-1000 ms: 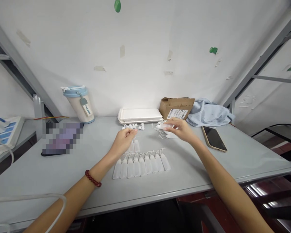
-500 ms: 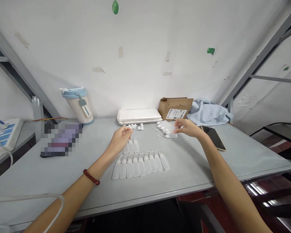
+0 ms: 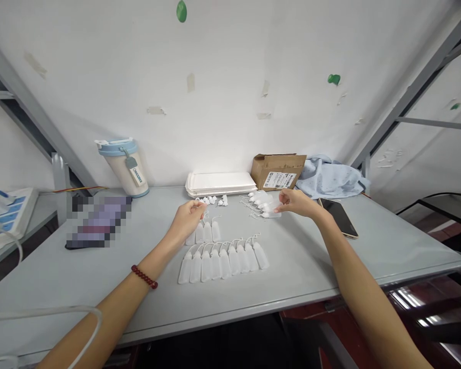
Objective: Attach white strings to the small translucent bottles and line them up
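Note:
My left hand (image 3: pixel 189 219) hovers over the left end of a short row of small translucent plastic bottles (image 3: pixel 208 232), its fingers pinched together; what they hold, if anything, is too small to make out. White caps (image 3: pixel 212 200) lie just beyond its fingertips. Nearer the front edge, a longer row of similar bottles with white tops and thin cords (image 3: pixel 215 267) lies side by side. To the right, my right hand (image 3: pixel 297 203) has thumb and finger closed around the base end of a bottle in a loose group of bottles (image 3: pixel 262 201), partly hidden by the fingers.
At the back stand a white flat stack (image 3: pixel 221 180), a cardboard box (image 3: pixel 276 171) and a light blue cloth (image 3: pixel 330 177). A phone (image 3: pixel 338 218) lies right of my right hand. A tumbler (image 3: pixel 123 169) and a blurred-out purple item (image 3: pixel 100 223) are at left; a white cable (image 3: pixel 42 310) crosses the front-left.
My left hand has shifted slightly left, showing more of the short bottle row. My right hand stays almost where it was, at the loose bottles.

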Action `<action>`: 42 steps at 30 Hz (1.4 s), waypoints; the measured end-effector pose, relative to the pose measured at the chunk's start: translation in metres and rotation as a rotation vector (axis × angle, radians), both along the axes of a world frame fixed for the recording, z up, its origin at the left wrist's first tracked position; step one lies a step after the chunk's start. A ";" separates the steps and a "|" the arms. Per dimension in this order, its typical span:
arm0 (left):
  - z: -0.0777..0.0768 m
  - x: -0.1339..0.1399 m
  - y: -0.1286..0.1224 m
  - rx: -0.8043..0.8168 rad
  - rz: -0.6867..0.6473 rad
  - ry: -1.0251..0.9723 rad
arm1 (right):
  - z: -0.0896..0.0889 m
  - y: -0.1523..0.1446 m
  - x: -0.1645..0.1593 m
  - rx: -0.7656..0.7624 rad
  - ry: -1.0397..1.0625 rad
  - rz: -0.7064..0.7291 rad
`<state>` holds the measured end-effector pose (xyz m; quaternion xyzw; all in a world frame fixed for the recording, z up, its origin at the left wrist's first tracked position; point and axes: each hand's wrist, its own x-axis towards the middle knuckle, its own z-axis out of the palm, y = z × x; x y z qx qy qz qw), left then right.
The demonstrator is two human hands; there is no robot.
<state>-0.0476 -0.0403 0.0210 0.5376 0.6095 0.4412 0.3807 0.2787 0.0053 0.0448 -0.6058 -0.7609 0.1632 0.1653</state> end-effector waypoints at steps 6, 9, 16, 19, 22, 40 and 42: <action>0.000 -0.005 0.004 0.008 0.031 0.010 | 0.001 -0.001 0.001 -0.004 0.007 -0.016; 0.001 -0.008 0.005 0.013 0.053 0.030 | 0.000 0.001 0.005 0.012 -0.005 -0.034; -0.011 -0.024 0.022 0.117 0.097 0.202 | 0.004 -0.002 0.002 0.263 -0.019 -0.110; -0.016 -0.030 0.029 0.228 0.047 0.370 | 0.014 -0.015 -0.015 0.273 0.101 -0.034; -0.019 -0.032 0.034 0.301 -0.024 0.453 | 0.023 -0.033 -0.033 -0.051 0.197 0.216; -0.031 -0.029 0.048 0.356 -0.145 0.722 | 0.012 -0.062 -0.076 -0.799 -0.138 0.525; -0.031 -0.030 0.049 0.366 -0.150 0.734 | 0.010 -0.060 -0.075 -0.807 -0.148 0.522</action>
